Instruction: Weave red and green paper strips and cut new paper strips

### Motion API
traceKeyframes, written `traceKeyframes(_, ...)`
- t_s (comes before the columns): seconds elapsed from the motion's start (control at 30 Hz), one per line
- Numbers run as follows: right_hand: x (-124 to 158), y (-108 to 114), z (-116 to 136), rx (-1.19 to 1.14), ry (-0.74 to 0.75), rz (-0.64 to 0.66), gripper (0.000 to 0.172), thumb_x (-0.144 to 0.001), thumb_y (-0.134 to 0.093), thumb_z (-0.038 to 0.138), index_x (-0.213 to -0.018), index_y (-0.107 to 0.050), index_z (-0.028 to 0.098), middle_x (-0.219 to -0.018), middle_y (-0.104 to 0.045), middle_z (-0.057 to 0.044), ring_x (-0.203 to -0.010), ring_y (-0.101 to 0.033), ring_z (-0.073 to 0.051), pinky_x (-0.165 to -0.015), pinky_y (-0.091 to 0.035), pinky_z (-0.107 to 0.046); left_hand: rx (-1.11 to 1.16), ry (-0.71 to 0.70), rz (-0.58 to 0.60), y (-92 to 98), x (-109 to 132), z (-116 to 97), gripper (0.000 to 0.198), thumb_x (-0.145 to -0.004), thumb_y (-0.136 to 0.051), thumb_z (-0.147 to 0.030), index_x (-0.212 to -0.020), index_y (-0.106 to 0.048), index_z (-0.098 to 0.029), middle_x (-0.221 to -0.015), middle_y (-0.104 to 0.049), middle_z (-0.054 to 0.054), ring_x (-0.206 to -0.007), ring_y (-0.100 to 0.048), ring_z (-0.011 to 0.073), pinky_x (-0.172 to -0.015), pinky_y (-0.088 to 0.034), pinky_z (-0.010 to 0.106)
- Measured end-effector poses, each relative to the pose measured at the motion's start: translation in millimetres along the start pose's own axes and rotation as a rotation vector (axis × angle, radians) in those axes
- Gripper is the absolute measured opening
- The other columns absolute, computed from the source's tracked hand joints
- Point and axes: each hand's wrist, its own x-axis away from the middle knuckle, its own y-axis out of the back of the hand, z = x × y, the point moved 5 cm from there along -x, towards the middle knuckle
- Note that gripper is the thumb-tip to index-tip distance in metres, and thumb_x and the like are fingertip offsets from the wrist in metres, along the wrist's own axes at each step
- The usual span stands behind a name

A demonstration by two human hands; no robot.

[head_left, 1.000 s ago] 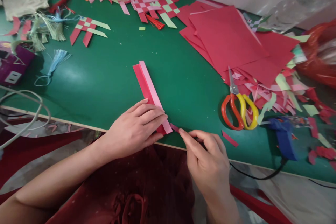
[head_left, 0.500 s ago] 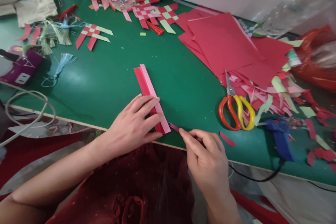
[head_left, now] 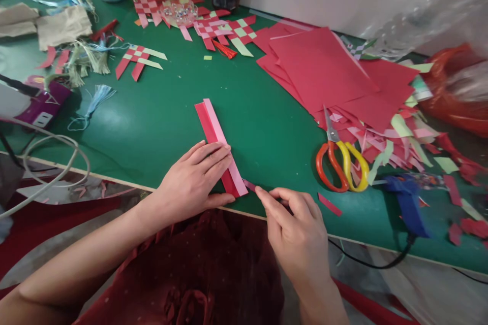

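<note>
A folded paper strip [head_left: 217, 124], red with a pink edge turned over, lies slanted on the green table. My left hand [head_left: 194, 172] is laid flat over its lower half, fingers stretched out and pressing it down, thumb near the bottom end. In the pinch of my right hand [head_left: 295, 223] is a slim purple craft knife [head_left: 249, 185]. Its tip is close to the strip's lower right edge; whether it touches cannot be made out. Scissors [head_left: 335, 155] with red and yellow handles lie to the right of my right hand, beside a loose red paper scrap [head_left: 329, 204].
Red paper sheets [head_left: 324, 66] are piled at the back right, with pink and green scraps [head_left: 392, 142] below. A blue glue gun [head_left: 409, 203] lies far right. Woven paper pieces [head_left: 139, 58], tassels [head_left: 91, 104] and a purple power strip [head_left: 43, 106] are left.
The fingers of my left hand have drawn closer together on the strip. My right hand with the knife has shifted slightly left. The whole view has tilted a little.
</note>
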Motion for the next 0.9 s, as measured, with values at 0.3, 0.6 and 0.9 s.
traceKeyframes(0.3,-2.0,0.4,-1.7,-0.01,0.001,0.009,0.033,-0.09,-0.057,0.007,-0.114,-0.072,0.023,-0.09,-0.065,-0.005,-0.082,-0.053,-0.017,-0.078,-0.044,-0.032,0.01,-0.001,-0.008,0.6,-0.8,0.0,0.064,-0.092,-0.051,-0.056,-0.133,-0.054,-0.007,-0.141,-0.056,0.013,-0.133,-0.048,0.0288,-0.116,-0.034,0.047)
traceKeyframes(0.6,0.0,-1.0,-3.4,-0.016,0.0,-0.007,0.034,-0.088,-0.059,0.003,-0.114,-0.071,0.021,-0.092,-0.064,-0.006,-0.082,-0.052,-0.016,-0.077,-0.045,-0.033,0.038,0.017,-0.007,0.9,-0.9,0.1,0.063,-0.09,-0.057,-0.052,-0.133,-0.054,-0.007,-0.141,-0.056,0.015,-0.133,-0.047,0.0297,-0.116,-0.035,0.049)
traceKeyframes(0.9,-2.3,-1.3,-4.2,-0.018,-0.002,-0.023,0.035,-0.088,-0.059,0.003,-0.114,-0.071,0.023,-0.091,-0.064,-0.005,-0.082,-0.052,-0.017,-0.077,-0.046,-0.033,0.035,0.016,-0.002,0.0,0.0,0.8,0.063,-0.091,-0.055,-0.053,-0.133,-0.054,-0.006,-0.142,-0.055,0.014,-0.134,-0.046,0.0295,-0.116,-0.034,0.049)
